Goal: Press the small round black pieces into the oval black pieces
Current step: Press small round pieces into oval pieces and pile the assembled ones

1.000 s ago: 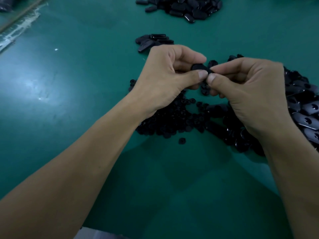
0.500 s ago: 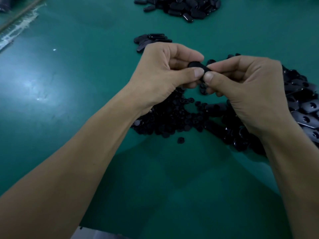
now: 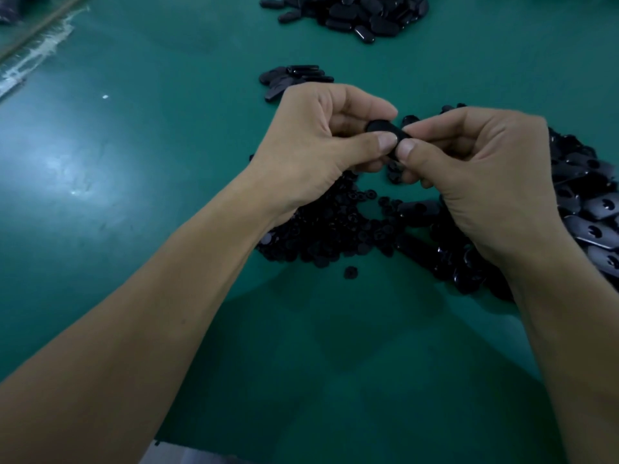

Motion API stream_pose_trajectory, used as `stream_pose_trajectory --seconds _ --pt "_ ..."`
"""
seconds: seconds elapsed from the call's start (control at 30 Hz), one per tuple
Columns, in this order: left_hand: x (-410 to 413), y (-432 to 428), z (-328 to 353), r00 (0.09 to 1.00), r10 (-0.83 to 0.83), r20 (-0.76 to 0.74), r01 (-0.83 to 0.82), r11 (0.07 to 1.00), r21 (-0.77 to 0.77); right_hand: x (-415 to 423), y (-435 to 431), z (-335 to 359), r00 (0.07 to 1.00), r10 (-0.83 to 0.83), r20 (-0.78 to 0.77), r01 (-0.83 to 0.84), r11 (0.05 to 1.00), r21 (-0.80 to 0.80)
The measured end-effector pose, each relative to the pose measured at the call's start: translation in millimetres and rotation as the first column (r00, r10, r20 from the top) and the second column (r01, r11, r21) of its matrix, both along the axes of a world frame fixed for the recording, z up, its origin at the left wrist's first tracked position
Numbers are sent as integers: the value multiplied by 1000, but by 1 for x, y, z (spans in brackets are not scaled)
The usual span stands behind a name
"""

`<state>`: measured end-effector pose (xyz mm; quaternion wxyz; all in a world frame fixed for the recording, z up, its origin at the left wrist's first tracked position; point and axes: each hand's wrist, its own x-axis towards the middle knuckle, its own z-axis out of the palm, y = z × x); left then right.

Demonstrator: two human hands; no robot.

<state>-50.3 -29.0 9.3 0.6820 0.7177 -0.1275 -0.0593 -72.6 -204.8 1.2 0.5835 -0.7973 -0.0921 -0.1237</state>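
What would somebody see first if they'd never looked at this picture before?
Two hands meet in the middle: the left hand and right hand pinch one oval black piece between them. Under them a heap of small round black pieces spreads on the green table, and a pile of oval pieces lies farther back.

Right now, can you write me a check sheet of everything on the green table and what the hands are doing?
Surface: green table, with a glare patch on its left.
Job's things: held oval piece; round pieces pile; oval pieces heap at the right; far oval pile; small oval group.
Clutter: stray round piece; white speck.
Hands: left hand and right hand both pinch the held oval piece.
Cables: nothing seen.
Surroundings: clear plastic wrap at the far left edge.
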Motion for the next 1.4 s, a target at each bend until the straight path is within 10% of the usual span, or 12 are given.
stream_pose_trajectory --seconds 0.6,1.07,1.4 --pt "-1 -2 1 993 66 99 -77 990 117 0 0 -2 1000 -9 12 9 999 -47" --pt "-1 -12 -5 981 192 -19 -193 975 -108 -2 4 -11 911 -181 371 311 892 -328" --pt "-3 -18 -8 975 216 51 -211 974 -82 -3 12 -5 961 -200 191 226 966 -128"
